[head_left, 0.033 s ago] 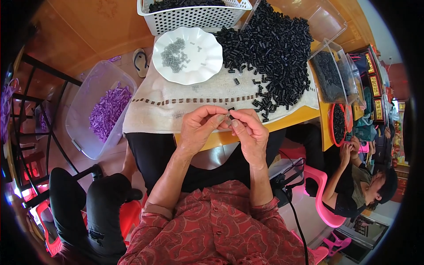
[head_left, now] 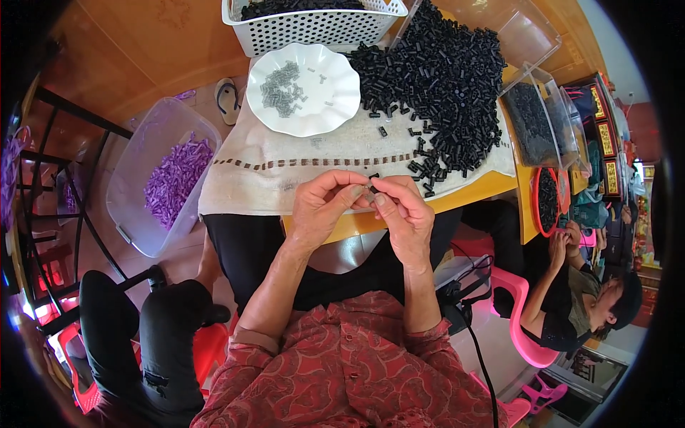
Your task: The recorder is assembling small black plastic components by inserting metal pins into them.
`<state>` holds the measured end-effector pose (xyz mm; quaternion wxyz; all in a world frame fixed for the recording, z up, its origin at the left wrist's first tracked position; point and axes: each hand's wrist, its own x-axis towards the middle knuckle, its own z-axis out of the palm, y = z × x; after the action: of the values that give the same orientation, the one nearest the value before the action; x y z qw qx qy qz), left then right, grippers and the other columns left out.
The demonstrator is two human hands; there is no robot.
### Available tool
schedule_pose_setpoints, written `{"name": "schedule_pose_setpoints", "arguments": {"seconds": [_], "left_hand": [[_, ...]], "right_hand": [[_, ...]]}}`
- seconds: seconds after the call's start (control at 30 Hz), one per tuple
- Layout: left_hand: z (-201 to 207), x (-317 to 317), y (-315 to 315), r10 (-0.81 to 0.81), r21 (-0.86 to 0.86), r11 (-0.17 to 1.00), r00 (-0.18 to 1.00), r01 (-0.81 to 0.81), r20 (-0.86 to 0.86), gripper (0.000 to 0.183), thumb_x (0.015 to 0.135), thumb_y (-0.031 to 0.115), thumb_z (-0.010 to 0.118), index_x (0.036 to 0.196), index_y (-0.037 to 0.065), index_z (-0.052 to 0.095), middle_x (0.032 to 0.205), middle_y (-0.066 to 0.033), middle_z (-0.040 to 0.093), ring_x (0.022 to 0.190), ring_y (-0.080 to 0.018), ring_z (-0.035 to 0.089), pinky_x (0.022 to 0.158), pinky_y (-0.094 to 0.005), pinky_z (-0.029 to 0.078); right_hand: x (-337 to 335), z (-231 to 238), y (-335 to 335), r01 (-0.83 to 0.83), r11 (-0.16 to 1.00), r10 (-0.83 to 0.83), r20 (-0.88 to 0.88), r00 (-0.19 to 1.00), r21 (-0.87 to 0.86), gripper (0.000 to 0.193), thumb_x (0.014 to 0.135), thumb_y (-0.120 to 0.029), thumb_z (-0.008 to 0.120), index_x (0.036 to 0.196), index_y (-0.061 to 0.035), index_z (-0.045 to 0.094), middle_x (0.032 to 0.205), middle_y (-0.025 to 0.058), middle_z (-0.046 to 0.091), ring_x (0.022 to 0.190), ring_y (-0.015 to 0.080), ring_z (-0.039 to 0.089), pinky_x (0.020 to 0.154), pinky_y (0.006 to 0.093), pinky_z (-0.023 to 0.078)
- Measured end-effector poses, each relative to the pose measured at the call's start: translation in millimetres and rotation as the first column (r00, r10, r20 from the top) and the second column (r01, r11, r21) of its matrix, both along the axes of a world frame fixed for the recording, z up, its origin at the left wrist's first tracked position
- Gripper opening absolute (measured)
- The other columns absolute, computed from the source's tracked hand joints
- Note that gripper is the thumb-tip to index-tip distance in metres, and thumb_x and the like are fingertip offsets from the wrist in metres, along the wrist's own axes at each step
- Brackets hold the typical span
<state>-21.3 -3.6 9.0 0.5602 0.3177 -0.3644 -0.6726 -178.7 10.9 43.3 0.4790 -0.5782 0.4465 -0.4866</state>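
Note:
My left hand [head_left: 322, 208] and my right hand [head_left: 405, 217] meet fingertip to fingertip over the near edge of the cloth-covered table. Between the right thumb and forefinger I pinch a small black cylindrical plastic piece [head_left: 374, 176], partly covered by the fingers. The left thumb and forefinger are closed against its other side; whatever tiny thing they hold is hidden. Beyond my hands, a white scalloped plate [head_left: 335, 107] carries many tiny clear pieces [head_left: 283, 89]. A large heap of similar black pieces [head_left: 449, 85] spreads to the right of the plate.
At the back stands a white perforated basket [head_left: 314, 32] of black pieces. A clear bin [head_left: 132, 185] with purple pieces is at left. Clear boxes [head_left: 531, 121] and a red-rimmed basket [head_left: 536, 207] stand at right. A co-worker [head_left: 578, 303] sits on the right; another person's legs [head_left: 171, 335] show at left.

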Motion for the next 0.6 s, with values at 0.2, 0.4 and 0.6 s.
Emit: {"name": "schedule_pose_setpoints", "arguments": {"seconds": [0.2, 0.4, 0.6], "left_hand": [[1.3, 0.9, 0.1, -0.014, 0.009, 1.0, 1.0, 0.013, 0.019, 0.015, 0.091, 0.003, 0.058, 0.105, -0.002, 0.063, 0.094, -0.0062, 0.065, 0.079, -0.0114, 0.065, 0.075, -0.0241, 0.054], [-1.1, 1.2, 0.0, -0.021, 0.014, 1.0, 1.0, 0.021, 0.008, 0.016, 0.091, 0.003, 0.058, 0.105, -0.001, 0.063, 0.091, -0.0056, 0.066, 0.079, -0.0106, 0.064, 0.074, -0.024, 0.053], [0.1, 0.4, 0.0, -0.011, 0.012, 1.0, 1.0, 0.011, -0.003, 0.016, 0.091, 0.004, 0.058, 0.106, -0.001, 0.063, 0.09, -0.0057, 0.066, 0.078, -0.0099, 0.063, 0.074, -0.0242, 0.053]], "right_hand": [[-0.3, -4.9, 2.8, 0.005, 0.993, -0.025, 0.165, 0.986, 0.119, 0.027, 0.089, 0.004, 0.057, 0.116, 0.0043, 0.056, 0.101, 0.0051, 0.053, 0.082, 0.0081, 0.054, 0.071, 0.0201, 0.045], [6.5, 1.3, 2.8, 0.061, 0.996, -0.067, 0.089, 0.994, 0.069, 0.026, 0.091, 0.002, 0.055, 0.116, 0.0024, 0.057, 0.099, 0.0042, 0.053, 0.081, 0.0084, 0.054, 0.07, 0.0203, 0.045], [2.0, -4.7, 0.9, 0.03, 0.997, -0.036, 0.092, 0.995, 0.066, 0.023, 0.091, -0.001, 0.056, 0.114, 0.0019, 0.058, 0.098, 0.0043, 0.055, 0.079, 0.0087, 0.056, 0.067, 0.0207, 0.047]]}}
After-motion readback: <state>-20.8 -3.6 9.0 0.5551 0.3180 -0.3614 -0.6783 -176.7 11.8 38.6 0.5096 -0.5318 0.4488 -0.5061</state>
